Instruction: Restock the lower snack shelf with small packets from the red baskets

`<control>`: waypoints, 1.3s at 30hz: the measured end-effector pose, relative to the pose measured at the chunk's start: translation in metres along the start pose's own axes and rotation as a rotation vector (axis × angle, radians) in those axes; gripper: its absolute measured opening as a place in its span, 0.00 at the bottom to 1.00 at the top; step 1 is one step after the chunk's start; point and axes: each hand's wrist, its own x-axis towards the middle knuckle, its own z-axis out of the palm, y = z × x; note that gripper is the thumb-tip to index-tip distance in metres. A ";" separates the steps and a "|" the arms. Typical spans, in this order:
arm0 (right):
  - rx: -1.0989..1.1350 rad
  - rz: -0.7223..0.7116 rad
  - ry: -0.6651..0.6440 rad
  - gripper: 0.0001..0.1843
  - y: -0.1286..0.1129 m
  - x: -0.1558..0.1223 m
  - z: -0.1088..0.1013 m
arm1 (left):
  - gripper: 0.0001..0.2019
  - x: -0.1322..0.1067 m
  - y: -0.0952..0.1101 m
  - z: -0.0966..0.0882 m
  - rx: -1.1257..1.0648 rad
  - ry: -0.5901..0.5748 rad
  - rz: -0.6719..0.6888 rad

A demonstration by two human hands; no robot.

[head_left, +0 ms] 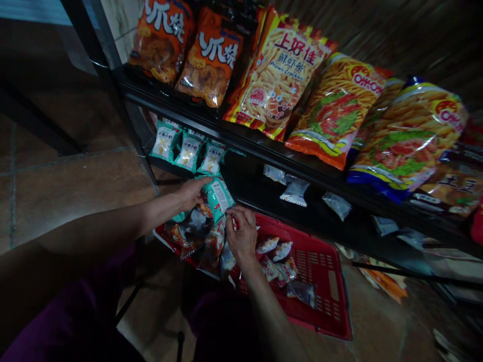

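Note:
My left hand (193, 191) grips a small teal snack packet (219, 197) just above a pile of mixed small packets (199, 236). My right hand (241, 234) is closed in a pinch on the lower end of the same packet, over the red plastic basket (324, 291) on the floor. Three matching teal packets (188, 151) stand in a row on the lower shelf (260, 191) right behind my left hand.
Large snack bags (279, 75) lie on the upper black shelf (211, 120). Small white packets (296, 193) are scattered along the lower shelf to the right. More packets (281, 266) lie inside the basket. Brown tile floor (68, 186) is at the left.

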 end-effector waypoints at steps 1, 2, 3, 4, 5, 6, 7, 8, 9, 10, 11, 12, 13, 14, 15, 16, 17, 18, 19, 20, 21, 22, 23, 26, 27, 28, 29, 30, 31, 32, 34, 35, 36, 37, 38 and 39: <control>-0.003 -0.012 -0.001 0.07 0.000 0.000 0.000 | 0.05 0.000 0.000 0.000 -0.005 0.011 0.000; -0.009 -0.022 -0.002 0.07 0.001 -0.001 -0.001 | 0.05 0.000 0.001 0.000 -0.012 0.021 -0.003; -0.018 -0.031 -0.008 0.07 0.001 -0.001 -0.001 | 0.05 0.000 0.002 0.000 -0.017 0.031 -0.007; -0.031 -0.038 -0.014 0.07 0.001 -0.002 -0.002 | 0.05 -0.002 0.003 0.000 -0.023 0.038 -0.010; -0.048 -0.040 -0.018 0.07 0.001 -0.002 -0.002 | 0.05 -0.003 0.004 0.001 -0.026 0.041 -0.012; -0.065 -0.039 -0.019 0.07 0.001 -0.003 -0.002 | 0.04 -0.006 0.005 0.003 -0.029 0.043 -0.014; -0.079 -0.035 -0.017 0.07 0.001 -0.003 -0.002 | 0.04 -0.008 0.006 0.004 -0.032 0.044 -0.014; -0.091 -0.032 -0.013 0.06 0.002 -0.004 -0.002 | 0.04 -0.011 0.007 0.005 -0.032 0.041 -0.012; -0.100 -0.033 -0.009 0.06 0.002 -0.004 -0.001 | 0.05 -0.013 0.008 0.006 -0.027 0.034 -0.009; -0.107 -0.040 -0.009 0.05 0.003 -0.005 -0.001 | 0.05 -0.014 0.008 0.007 -0.018 0.027 -0.002; -0.110 -0.052 -0.014 0.04 0.004 -0.005 -0.001 | 0.06 -0.016 0.009 0.008 -0.008 0.023 0.009; -0.111 -0.064 -0.020 0.04 0.004 -0.005 -0.001 | 0.06 -0.016 0.009 0.008 0.001 0.016 0.022; -0.109 -0.077 -0.025 0.04 0.005 -0.005 -0.001 | 0.07 -0.017 0.009 0.007 0.009 0.011 0.034; -0.105 -0.091 -0.031 0.05 0.006 -0.005 -0.001 | 0.07 -0.016 0.009 0.007 0.015 0.007 0.045; -0.101 -0.105 -0.034 0.06 0.006 -0.005 -0.002 | 0.08 -0.016 0.009 0.006 0.016 0.000 0.056; -0.098 -0.123 -0.034 0.07 0.006 -0.004 -0.002 | 0.08 -0.015 0.009 0.005 0.015 -0.014 0.063; -0.096 -0.145 -0.036 0.07 0.006 -0.004 -0.003 | 0.08 -0.015 0.010 0.004 0.016 -0.032 0.066; -0.095 -0.167 -0.039 0.07 0.005 -0.004 -0.003 | 0.08 -0.014 0.010 0.004 0.019 -0.050 0.066; -0.093 -0.184 -0.042 0.07 0.004 -0.003 -0.004 | 0.08 -0.013 0.010 0.003 0.022 -0.062 0.063; -0.092 -0.196 -0.046 0.07 0.003 -0.003 -0.004 | 0.08 -0.013 0.010 0.002 0.024 -0.067 0.061; -0.093 -0.204 -0.045 0.06 0.001 -0.003 -0.004 | 0.08 -0.012 0.010 0.001 0.027 -0.066 0.061; -0.099 -0.207 -0.041 0.06 0.000 -0.003 -0.004 | 0.08 -0.012 0.010 0.000 0.031 -0.062 0.064; -0.108 -0.208 -0.033 0.06 -0.002 -0.003 -0.004 | 0.09 -0.012 0.010 -0.001 0.034 -0.061 0.068; -0.138 -0.218 -0.013 0.05 -0.004 -0.005 -0.004 | 0.10 -0.011 0.009 -0.002 0.040 -0.089 0.062; -0.137 -0.224 -0.015 0.05 -0.005 -0.005 -0.004 | 0.10 -0.010 0.009 -0.003 0.043 -0.090 0.059; -0.128 -0.234 -0.021 0.05 -0.005 -0.005 -0.004 | 0.10 -0.010 0.009 -0.003 0.046 -0.089 0.056; -0.116 -0.243 -0.026 0.06 -0.005 -0.005 -0.004 | 0.10 -0.010 0.009 -0.003 0.051 -0.089 0.055; -0.102 -0.249 -0.028 0.06 -0.005 -0.005 -0.004 | 0.10 -0.011 0.009 -0.003 0.058 -0.092 0.056; -0.088 -0.252 -0.028 0.07 -0.004 -0.005 -0.004 | 0.10 -0.011 0.009 -0.003 0.065 -0.101 0.058; -0.076 -0.249 -0.023 0.07 -0.004 -0.005 -0.004 | 0.11 -0.012 0.010 -0.002 0.069 -0.118 0.059; -0.049 -0.227 -0.003 0.07 -0.003 -0.005 -0.005 | 0.14 -0.015 0.011 0.000 0.068 -0.146 0.065; -0.030 -0.209 0.009 0.06 -0.003 -0.005 -0.006 | 0.14 -0.016 0.012 0.001 0.061 -0.162 0.071; -0.007 -0.183 0.021 0.06 -0.002 -0.006 -0.006 | 0.15 -0.017 0.013 0.002 0.048 -0.184 0.074; 0.023 -0.146 0.026 0.05 -0.002 -0.006 -0.006 | 0.17 -0.018 0.014 0.002 0.033 -0.215 0.074; 0.064 -0.091 0.023 0.03 -0.002 -0.006 -0.006 | 0.18 -0.018 0.014 0.003 0.020 -0.248 0.074; 0.121 -0.013 0.020 0.02 -0.001 -0.007 -0.005 | 0.18 -0.018 0.014 0.003 0.010 -0.277 0.075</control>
